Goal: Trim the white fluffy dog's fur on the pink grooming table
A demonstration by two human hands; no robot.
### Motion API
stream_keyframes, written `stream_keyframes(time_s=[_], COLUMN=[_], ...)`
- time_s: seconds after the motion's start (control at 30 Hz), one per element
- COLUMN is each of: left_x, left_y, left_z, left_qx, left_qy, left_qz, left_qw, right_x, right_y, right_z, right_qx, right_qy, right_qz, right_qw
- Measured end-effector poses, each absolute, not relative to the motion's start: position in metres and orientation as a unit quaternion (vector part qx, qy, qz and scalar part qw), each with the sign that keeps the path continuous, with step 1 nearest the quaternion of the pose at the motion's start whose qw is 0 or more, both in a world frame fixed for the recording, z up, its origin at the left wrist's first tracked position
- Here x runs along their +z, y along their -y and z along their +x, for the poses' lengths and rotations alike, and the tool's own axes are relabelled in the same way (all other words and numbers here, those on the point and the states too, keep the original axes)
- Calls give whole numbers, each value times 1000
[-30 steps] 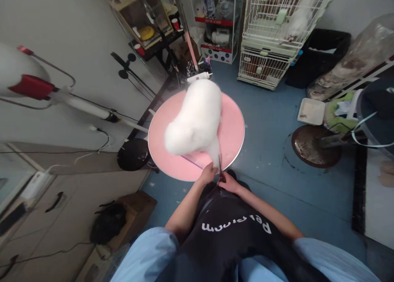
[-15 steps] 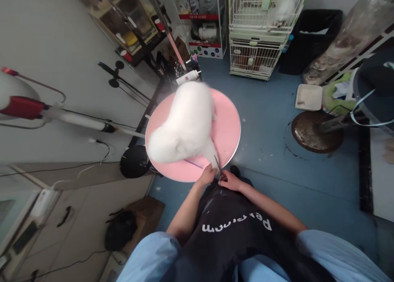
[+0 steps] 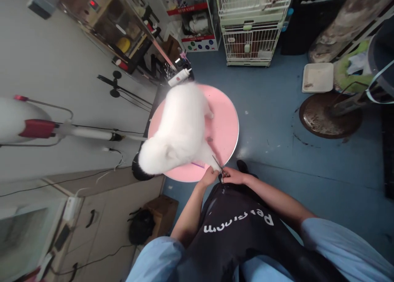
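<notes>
A fluffy white dog (image 3: pixel 183 126) stands on a round pink grooming table (image 3: pixel 226 126), its head toward the left edge. One of its front legs stretches toward me over the near rim. My left hand (image 3: pixel 210 176) is closed around the paw end of that leg. My right hand (image 3: pixel 232 176) grips metal scissors (image 3: pixel 217 162) by the handles, and their blades lie along the leg's fur. A purple comb (image 3: pixel 198 165) rests on the table, partly under the dog.
A white squeeze bottle (image 3: pixel 179 77) stands behind the table. White wire cages (image 3: pixel 248 44) are at the back. A blower (image 3: pixel 37 126) reaches in from the left wall. A rusty round stand base (image 3: pixel 329 115) and a white tray (image 3: pixel 317 77) are at right.
My view has shifted a little. The dog's head has moved left, past the table's edge. Both hands keep their hold on the leg and the scissors.
</notes>
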State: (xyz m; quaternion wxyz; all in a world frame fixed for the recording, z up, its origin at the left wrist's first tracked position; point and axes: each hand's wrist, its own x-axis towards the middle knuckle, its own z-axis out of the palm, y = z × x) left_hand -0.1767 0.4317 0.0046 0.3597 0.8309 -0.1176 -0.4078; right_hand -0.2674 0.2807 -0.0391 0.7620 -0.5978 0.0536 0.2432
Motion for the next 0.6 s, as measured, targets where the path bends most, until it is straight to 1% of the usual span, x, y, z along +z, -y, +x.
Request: stream_keyframes(time_s=[0.2, 0.6], left_x=[7, 7], left_y=[-428, -425], left_z=[-178, -180], left_qx=[-425, -451], left_qy=[104, 74], left_qz=[845, 841], left_qw=[307, 290], right_x=[-41, -43], right_y=[-275, -261], right_z=[-263, -256], right_qx=[264, 282], right_qy=[-31, 3], right_qz=[-527, -518], right_qw=[807, 807])
